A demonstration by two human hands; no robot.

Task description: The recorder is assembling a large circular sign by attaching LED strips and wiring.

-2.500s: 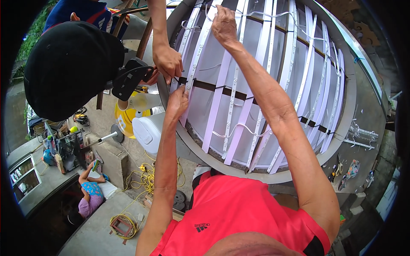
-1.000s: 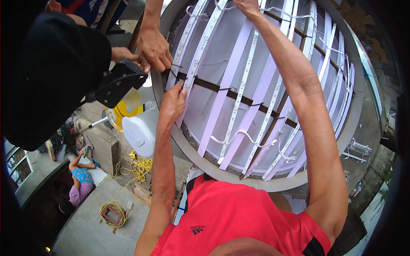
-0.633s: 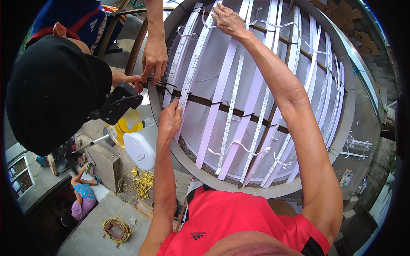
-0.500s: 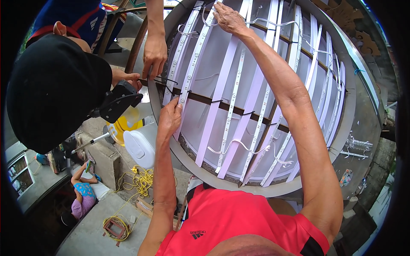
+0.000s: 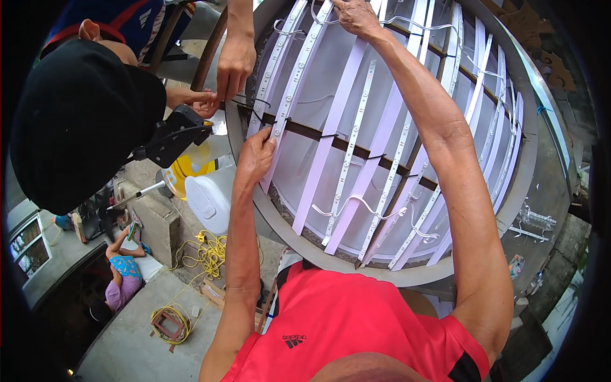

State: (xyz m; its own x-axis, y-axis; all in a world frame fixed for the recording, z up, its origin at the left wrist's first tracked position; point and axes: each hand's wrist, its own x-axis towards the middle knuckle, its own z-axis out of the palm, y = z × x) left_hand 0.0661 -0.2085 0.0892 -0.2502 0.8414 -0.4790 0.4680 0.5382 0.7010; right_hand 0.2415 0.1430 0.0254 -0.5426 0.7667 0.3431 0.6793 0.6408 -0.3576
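In front of me lies a large round sign frame [image 5: 439, 272] crossed by pale slats and LED light strips. My left hand [image 5: 256, 155] pinches the lower part of one LED light strip [image 5: 300, 79] with its slat, just under the dark crossbar [image 5: 305, 130]. Toward the far rim, my right hand [image 5: 358, 17] grips the upper end of that same strip; its fingertips are partly cut off by the picture's edge. Black cable ties [image 5: 329, 135] bind slats to the crossbar. Beside my left hand, a co-worker's hands [image 5: 235, 69] work at a loose black tie near the frame's left rim.
A co-worker in a black cap [image 5: 79, 130] leans in from the left. Below are a white lidded container [image 5: 208, 202], a yellow bucket [image 5: 191, 164] and tangled yellow cord [image 5: 209, 254]. Another person [image 5: 123, 277] sits lower left. LED strip scraps [image 5: 533, 224] lie at right.
The view has shifted slightly, so the frame appears a little higher and further right. Both my hands keep their hold on the strip. The co-worker's hands have shifted slightly.
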